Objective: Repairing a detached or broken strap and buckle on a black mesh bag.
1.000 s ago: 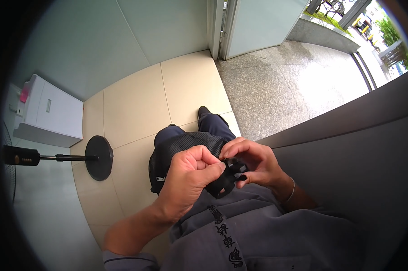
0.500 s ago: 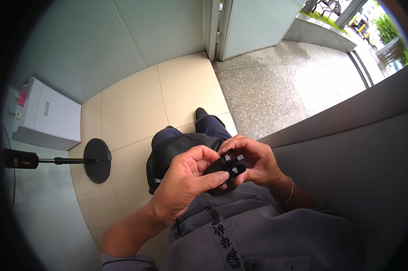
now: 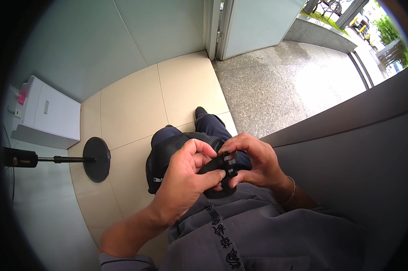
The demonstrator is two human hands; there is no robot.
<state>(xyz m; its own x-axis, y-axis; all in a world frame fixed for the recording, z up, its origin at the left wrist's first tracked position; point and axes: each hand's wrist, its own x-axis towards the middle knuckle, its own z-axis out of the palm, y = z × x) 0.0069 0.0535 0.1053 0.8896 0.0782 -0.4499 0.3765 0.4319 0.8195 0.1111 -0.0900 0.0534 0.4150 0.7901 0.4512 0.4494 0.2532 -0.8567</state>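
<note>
A small black plastic piece (image 3: 226, 186) with short, blocky prongs is held in front of me above my lap; its exact kind I cannot make out. My left hand (image 3: 179, 178) grips its left side, the thumb pressed on its face and the fingers curled behind. On the other side, my right hand (image 3: 262, 165) pinches its edge near the prongs, with thumb below and fingers above. Part of the piece is hidden by my fingers. Beneath my hands, a black mesh bag (image 3: 167, 156) with a zipper pull lies across my lap.
A dark grey panel (image 3: 348, 158) rises close on my right. To the left, a fan stand with a round black base (image 3: 96, 160) is on the tiled floor, near a white drawer cabinet (image 3: 55, 110). Ahead, a door (image 3: 258, 29) stands open onto stone paving.
The black piece has turned slightly, so its prongs now face more sideways. The right-hand fingers and thumb have shifted a little to the left along its edge. Both hands keep hold.
</note>
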